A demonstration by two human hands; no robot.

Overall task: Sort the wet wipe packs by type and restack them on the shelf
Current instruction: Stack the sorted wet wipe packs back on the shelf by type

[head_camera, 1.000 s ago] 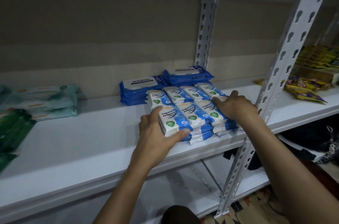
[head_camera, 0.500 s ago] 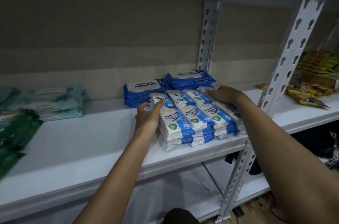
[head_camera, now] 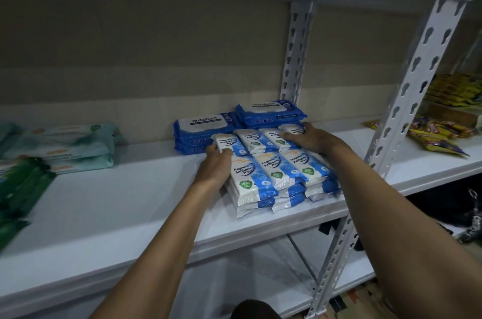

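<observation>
We saw the white-and-blue wipe packs (head_camera: 273,172) stacked on the shelf (head_camera: 117,201), just before the dark-blue packs (head_camera: 206,130). Our left hand (head_camera: 216,164) gripped the stack's far-left pack — our right hand (head_camera: 307,137) curled over its far-right one.

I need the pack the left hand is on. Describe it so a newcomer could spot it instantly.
Start at the white shelf and find the block of white-and-blue antibacterial wipe packs in front of the dark blue Antabax packs. In that block's back row, take the leftmost pack. It is the only one with the left hand gripping its left end.
</observation>
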